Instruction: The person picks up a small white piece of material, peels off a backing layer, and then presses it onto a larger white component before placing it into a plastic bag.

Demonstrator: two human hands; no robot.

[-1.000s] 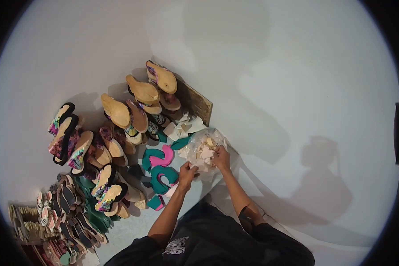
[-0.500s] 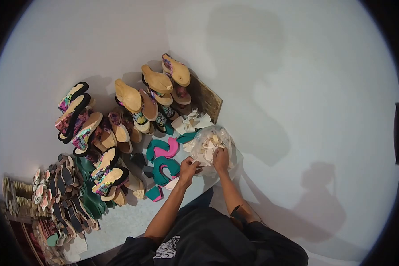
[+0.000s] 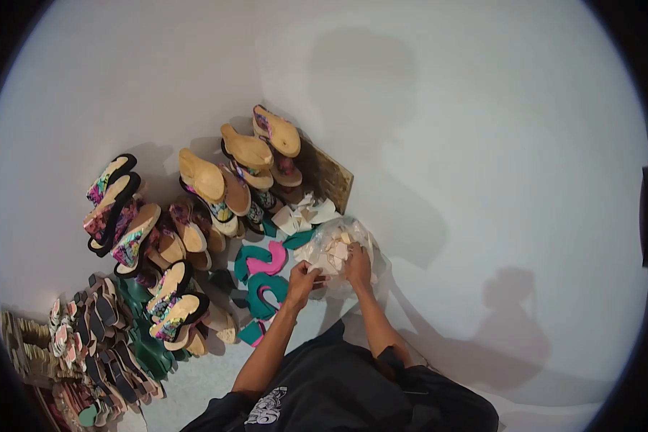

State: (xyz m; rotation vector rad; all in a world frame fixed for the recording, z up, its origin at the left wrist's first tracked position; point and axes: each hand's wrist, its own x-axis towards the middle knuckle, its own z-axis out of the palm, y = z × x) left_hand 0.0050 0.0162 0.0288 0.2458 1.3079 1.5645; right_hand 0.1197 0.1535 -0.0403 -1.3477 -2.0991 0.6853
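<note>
A clear plastic bag (image 3: 367, 234) full of small cream-coloured cut pieces (image 3: 337, 252) lies at the right end of the table. At its near left edge, my left hand (image 3: 304, 283) is closed with thumb and fingers pinched on the plastic. My right hand (image 3: 358, 266) reaches into the bag's mouth from the near right, its fingers curled down among the pieces; what they grip is hidden. Left of the bag are curved green pieces (image 3: 255, 302) and a curved pink piece (image 3: 268, 261). White scraps (image 3: 302, 216) are heaped just behind the bag.
Wedge shoes with patterned straps (image 3: 203, 176) are stacked along the back of the table (image 3: 194, 381). Dark soles (image 3: 115, 360) and green pieces (image 3: 147, 324) crowd the left. A board (image 3: 331, 173) leans at the wall, close behind the bag.
The view has shifted slightly, so the table sits lower in it. My right hand has gone a little deeper into the pieces; my left hand stays at the bag's edge.
</note>
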